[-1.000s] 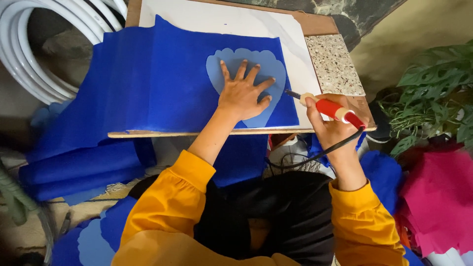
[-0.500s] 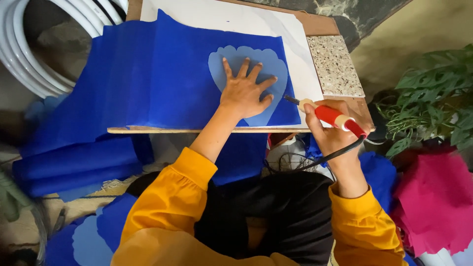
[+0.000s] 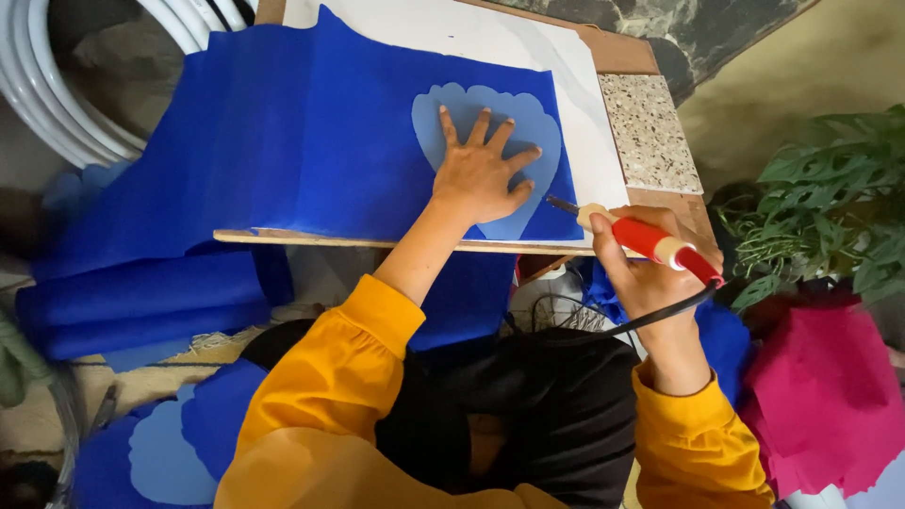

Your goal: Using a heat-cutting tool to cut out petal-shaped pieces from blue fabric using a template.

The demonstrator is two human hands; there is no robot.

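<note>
My left hand (image 3: pixel 481 174) lies flat with fingers spread on a light blue scalloped template (image 3: pixel 533 127), pressing it onto dark blue fabric (image 3: pixel 302 141). The fabric covers a white board (image 3: pixel 490 38) and drapes off its left and near edges. My right hand (image 3: pixel 650 269) grips a red-handled corded hot-cutting tool (image 3: pixel 650 240); its thin metal tip (image 3: pixel 561 205) rests at the template's lower right edge. The black cord runs down past my wrist.
A speckled stone tile (image 3: pixel 649 132) lies on the wooden table at the right. White coiled tubing (image 3: pixel 57 85) sits at the upper left, a green plant (image 3: pixel 830 203) at the right, pink fabric (image 3: pixel 820 396) at the lower right. Cut blue scalloped pieces (image 3: pixel 170 443) lie by my knee.
The tool tip has shifted slightly left along the template's lower right edge. My left hand stays pressed on the template.
</note>
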